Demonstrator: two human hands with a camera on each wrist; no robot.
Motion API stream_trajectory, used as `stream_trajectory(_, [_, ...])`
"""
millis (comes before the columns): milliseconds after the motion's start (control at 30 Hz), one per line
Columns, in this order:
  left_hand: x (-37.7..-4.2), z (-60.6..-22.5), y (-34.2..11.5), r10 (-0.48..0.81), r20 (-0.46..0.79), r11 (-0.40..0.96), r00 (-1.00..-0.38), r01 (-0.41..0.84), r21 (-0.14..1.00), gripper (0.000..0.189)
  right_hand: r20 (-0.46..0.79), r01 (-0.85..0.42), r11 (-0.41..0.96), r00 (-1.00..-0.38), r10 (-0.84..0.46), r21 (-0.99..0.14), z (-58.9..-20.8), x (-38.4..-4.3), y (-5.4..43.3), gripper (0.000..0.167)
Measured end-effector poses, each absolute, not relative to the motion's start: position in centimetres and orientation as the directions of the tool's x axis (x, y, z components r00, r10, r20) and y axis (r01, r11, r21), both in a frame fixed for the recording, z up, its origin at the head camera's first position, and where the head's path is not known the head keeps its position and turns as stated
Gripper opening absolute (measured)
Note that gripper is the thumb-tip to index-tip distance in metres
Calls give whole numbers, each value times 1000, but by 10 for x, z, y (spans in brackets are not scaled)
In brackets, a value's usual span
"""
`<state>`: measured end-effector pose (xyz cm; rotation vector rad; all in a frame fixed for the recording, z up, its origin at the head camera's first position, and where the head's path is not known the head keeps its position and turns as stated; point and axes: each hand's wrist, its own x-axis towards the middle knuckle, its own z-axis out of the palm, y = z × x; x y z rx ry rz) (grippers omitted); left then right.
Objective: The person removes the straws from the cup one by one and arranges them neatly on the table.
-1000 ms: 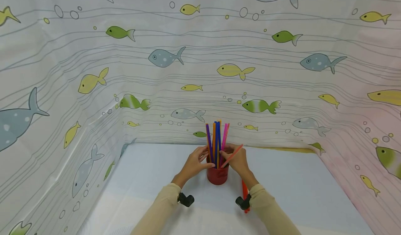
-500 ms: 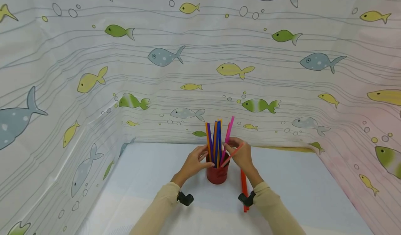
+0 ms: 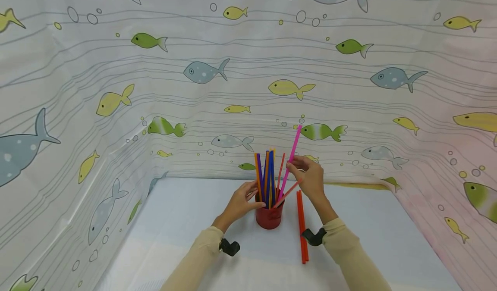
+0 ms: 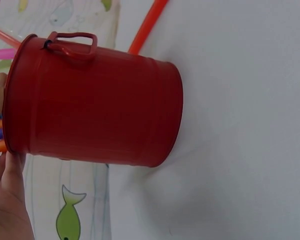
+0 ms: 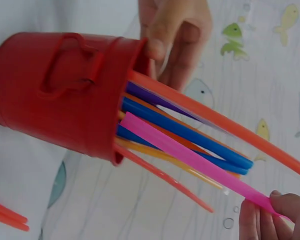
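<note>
A small red metal bucket (image 3: 268,218) stands upright on the table, bunched with orange, purple, blue and yellow drinking straws (image 5: 190,132). My left hand (image 3: 241,202) grips its rim, thumb in front and fingers behind. In the left wrist view the bucket (image 4: 97,105) shows a side handle (image 4: 72,47). Between thumb and fingers my right hand (image 3: 308,176) pinches a pink straw (image 3: 296,142) near its middle in the head view. That straw slants up to the right; its lower end shows at the bucket's mouth in the right wrist view.
Red straws (image 3: 302,230) lie on the white table (image 3: 361,230), right of the bucket. A pale red straw (image 3: 288,192) leans out over the rim toward my right hand. Fish-printed sheeting (image 3: 248,45) rises behind the table and along both sides.
My right hand has moved up and right from the bucket, drawing the pink straw upward among the others. The left hand has stayed at the rim. More of the red straws on the table now shows.
</note>
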<state>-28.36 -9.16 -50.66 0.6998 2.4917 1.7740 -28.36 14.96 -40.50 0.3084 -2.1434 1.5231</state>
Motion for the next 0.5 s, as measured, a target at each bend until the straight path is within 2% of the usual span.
stream_trajectory(200, [-283,-506,-92,357,254,259,-899,356,898,86,570,-522,291,-814,110,-802,-385,-288,165,26])
stream_trajectory(300, [-283,-507,-92,357,246,265,-901,350,898,87,578,-517,321,-806,131,-793,-380,-290,175,28])
stream_trajectory(500, [-284,-508,-93,358,246,267,-901,351,898,86,491,-406,363,-853,179,-839,-391,-294,191,28])
